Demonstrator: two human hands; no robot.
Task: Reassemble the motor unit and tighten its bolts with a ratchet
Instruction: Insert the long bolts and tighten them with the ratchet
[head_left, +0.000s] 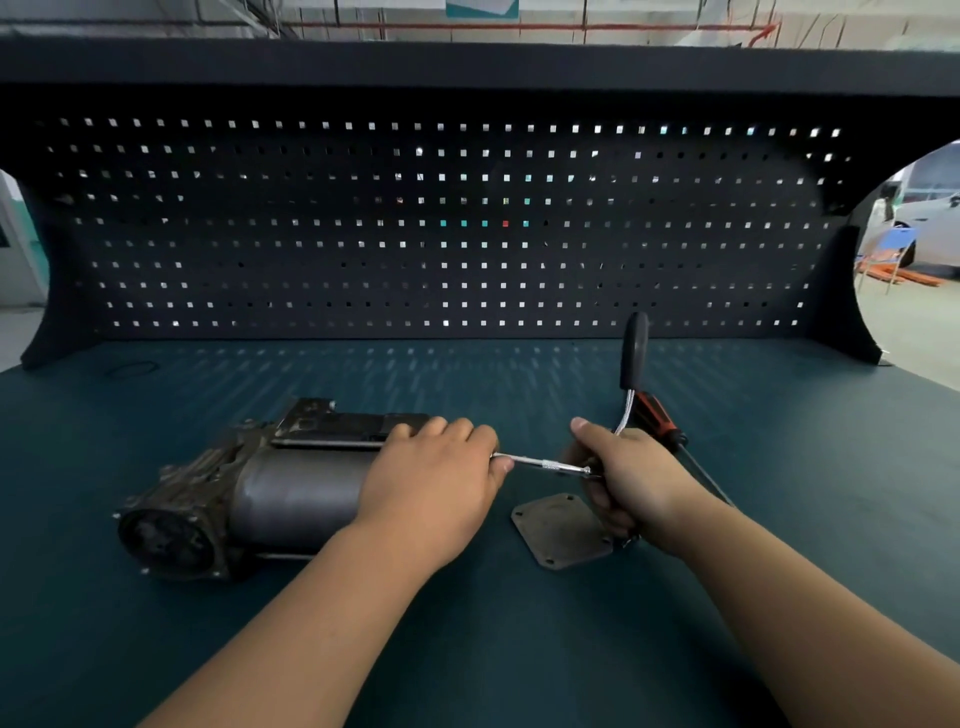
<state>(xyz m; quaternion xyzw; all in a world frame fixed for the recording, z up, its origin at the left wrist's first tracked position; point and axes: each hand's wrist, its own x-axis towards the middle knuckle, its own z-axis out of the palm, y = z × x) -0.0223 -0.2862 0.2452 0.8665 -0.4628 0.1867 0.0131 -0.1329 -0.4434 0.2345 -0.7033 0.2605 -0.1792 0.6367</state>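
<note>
A dark teal counter (467, 649) fills the view, backed by a black pegboard (467, 234) with rows of small square holes under a dark shelf; beyond the side cut-outs a workshop floor shows dimly; the motor unit (291, 493) lies on its side left of the counter's middle, its round, grimy end pointing toward the left edge and its grey cylindrical body running toward the centre; the left hand (436, 478) lies over the unit's right end, its fingers curled down over that end and gripping it, the thumb touching a thin silver extension bar (545, 463); the bar runs level from under the left hand to the right hand (628, 478), which is closed round the head of the ratchet (635, 348); the ratchet's shaft bends upward out of the fist and its black handle stands toward the back edge; a flat grey cover plate (556, 535) with corner holes lies on the counter just beside and partly under the right hand; a red-and-black screwdriver (657, 415) lies behind the right hand, its shaft slanting toward the right edge; a thin black ring (130, 369) lies near the back left corner.
</note>
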